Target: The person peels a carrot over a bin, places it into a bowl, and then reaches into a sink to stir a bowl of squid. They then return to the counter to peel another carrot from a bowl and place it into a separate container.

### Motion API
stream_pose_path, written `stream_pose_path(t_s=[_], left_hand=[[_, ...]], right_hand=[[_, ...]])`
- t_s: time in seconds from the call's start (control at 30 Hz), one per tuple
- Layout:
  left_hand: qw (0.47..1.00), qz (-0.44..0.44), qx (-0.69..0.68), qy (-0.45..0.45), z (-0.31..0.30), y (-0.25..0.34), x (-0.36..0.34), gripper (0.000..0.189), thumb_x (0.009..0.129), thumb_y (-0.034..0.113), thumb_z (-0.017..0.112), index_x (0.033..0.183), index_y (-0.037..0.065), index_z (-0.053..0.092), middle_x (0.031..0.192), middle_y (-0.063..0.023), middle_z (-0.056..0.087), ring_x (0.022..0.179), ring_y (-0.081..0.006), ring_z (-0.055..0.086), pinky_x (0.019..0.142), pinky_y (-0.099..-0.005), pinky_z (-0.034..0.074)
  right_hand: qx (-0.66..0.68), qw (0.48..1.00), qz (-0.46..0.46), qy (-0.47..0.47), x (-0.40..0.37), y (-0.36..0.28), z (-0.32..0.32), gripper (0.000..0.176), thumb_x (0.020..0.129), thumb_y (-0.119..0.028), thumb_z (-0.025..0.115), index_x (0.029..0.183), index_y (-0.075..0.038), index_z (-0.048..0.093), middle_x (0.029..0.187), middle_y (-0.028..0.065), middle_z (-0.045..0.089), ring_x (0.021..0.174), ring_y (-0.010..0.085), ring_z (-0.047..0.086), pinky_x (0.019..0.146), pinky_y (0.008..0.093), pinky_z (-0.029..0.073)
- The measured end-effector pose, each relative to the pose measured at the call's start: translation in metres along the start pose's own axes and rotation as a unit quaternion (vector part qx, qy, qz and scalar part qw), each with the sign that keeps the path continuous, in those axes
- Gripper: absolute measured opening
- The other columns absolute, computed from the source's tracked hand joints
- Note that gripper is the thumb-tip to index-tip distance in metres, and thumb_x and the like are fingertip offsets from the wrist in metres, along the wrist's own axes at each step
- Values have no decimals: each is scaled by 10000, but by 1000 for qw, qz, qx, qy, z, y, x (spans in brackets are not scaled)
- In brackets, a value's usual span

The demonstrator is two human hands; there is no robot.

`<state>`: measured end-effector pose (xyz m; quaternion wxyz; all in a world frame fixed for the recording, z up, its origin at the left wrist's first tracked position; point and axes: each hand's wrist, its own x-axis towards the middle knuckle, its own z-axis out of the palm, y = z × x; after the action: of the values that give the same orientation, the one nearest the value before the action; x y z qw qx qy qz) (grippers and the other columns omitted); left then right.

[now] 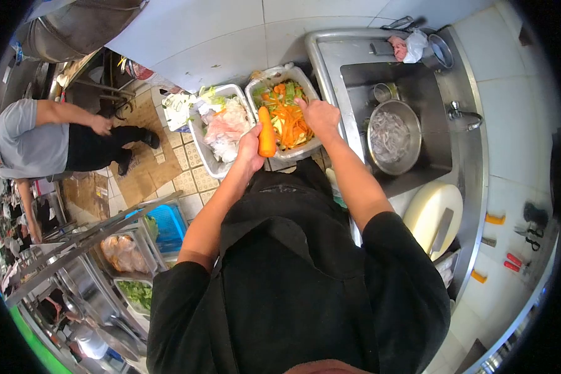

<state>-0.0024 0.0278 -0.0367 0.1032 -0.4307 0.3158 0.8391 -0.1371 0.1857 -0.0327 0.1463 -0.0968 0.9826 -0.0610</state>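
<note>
My left hand (250,148) grips a smooth orange carrot (266,138) at the left edge of the white plastic tray (305,149) of orange and green peelings, likely so scraps drop in. My right hand (319,115) hovers curled above it; I cannot tell whether it grips anything.

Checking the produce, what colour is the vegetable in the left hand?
Orange: the carrot in the left hand, clearest in the head view.

Large white wall tiles (218,37) run behind a stainless-steel sink unit (474,187). The floor (190,186) is laid with small beige tiles, partly covered by flattened cardboard (140,168). Steel shelving (75,246) stands at lower left, next to a blue crate (168,227). Lighting is bright and even.
</note>
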Motion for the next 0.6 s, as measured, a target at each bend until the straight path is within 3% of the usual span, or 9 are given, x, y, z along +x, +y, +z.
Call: stream_pose_path(t_s=[0.13, 0.23, 0.37, 0.47, 0.6], left_hand=[[999, 5, -12, -32, 0, 1, 14, 348, 1008, 345, 389, 1152, 48, 500, 947, -111, 599, 765, -242, 588, 664, -404, 502], [999, 8, -32, -43, 9, 1, 17, 345, 1016, 333, 372, 1147, 37, 491, 934, -118, 594, 776, -249, 585, 681, -405, 499], [994, 20, -97, -46, 15, -8, 32, 346, 1021, 317, 365, 1139, 13, 481, 918, -129, 584, 798, -263, 579, 717, -410, 499], [994, 16, -106, -9, 26, -6, 20, 342, 1022, 307, 367, 1135, 3, 479, 913, -133, 580, 807, -272, 576, 737, -414, 500], [993, 9, -114, -7, 26, -11, 21, 336, 1020, 306, 375, 1142, 10, 479, 910, -131, 581, 787, -268, 578, 711, -404, 502]], right_hand=[[49, 999, -6, 5, -15, 1, -9, 673, 927, -610, 364, 766, -58, 713, 750, 162, 689, 754, 332, 683, 665, 446, 513], [135, 986, -102, 1, -61, -12, -26, 635, 918, -595, 414, 675, -67, 669, 669, 177, 652, 675, 353, 658, 614, 465, 490], [172, 968, -167, 75, -91, -15, -16, 588, 894, -546, 505, 580, -59, 604, 614, 179, 620, 608, 364, 626, 585, 467, 478], [183, 958, -196, 101, -97, -13, -20, 586, 893, -537, 510, 566, -58, 592, 616, 176, 622, 608, 361, 627, 585, 468, 479], [159, 972, -160, 60, -98, -12, -15, 595, 904, -545, 471, 619, -53, 645, 640, 189, 635, 629, 365, 639, 612, 474, 489]])
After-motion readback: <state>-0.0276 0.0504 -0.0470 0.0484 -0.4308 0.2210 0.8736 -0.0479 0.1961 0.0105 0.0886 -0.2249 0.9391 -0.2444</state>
